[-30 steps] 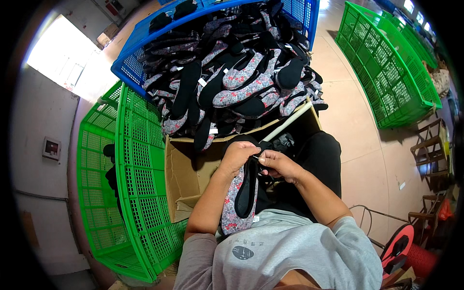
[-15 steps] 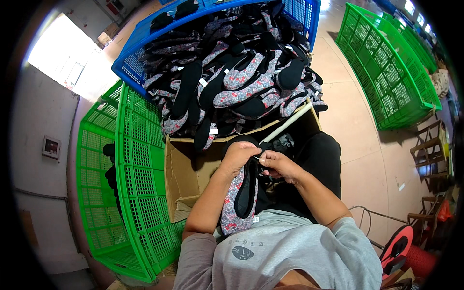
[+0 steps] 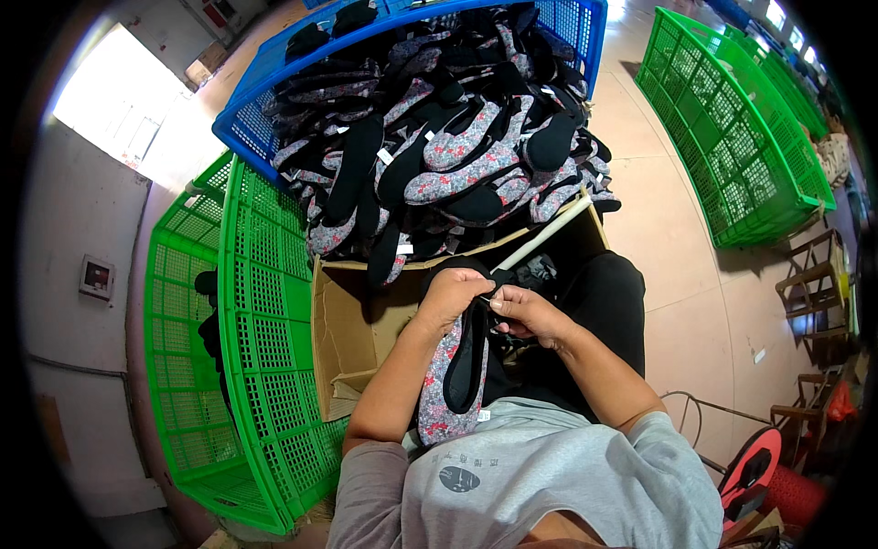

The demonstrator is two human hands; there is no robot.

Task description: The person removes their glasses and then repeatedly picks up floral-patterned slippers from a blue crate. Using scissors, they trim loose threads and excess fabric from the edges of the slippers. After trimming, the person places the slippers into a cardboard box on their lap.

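A slipper [image 3: 437, 403] with grey, red-flecked floral fabric and a black lining hangs over my lap, its opening facing up. My left hand [image 3: 453, 297] is closed on its far end. Close against it, my right hand [image 3: 529, 314] is pinched at the slipper's black edge. A tiny pale sliver shows between the two hands, too small to name, and the right fingertips hide what they hold. Just beyond lies a large heap of similar slippers [image 3: 457, 178], some showing black soles and small white tags.
A blue plastic crate [image 3: 247, 123] holds the heap, with an open cardboard box [image 3: 343, 320] before it. A pale rod [image 3: 544, 233] slants across the box. Green crates [image 3: 274, 366] stand at left; another green crate [image 3: 732, 137] is at right, near wooden stools [image 3: 814, 284].
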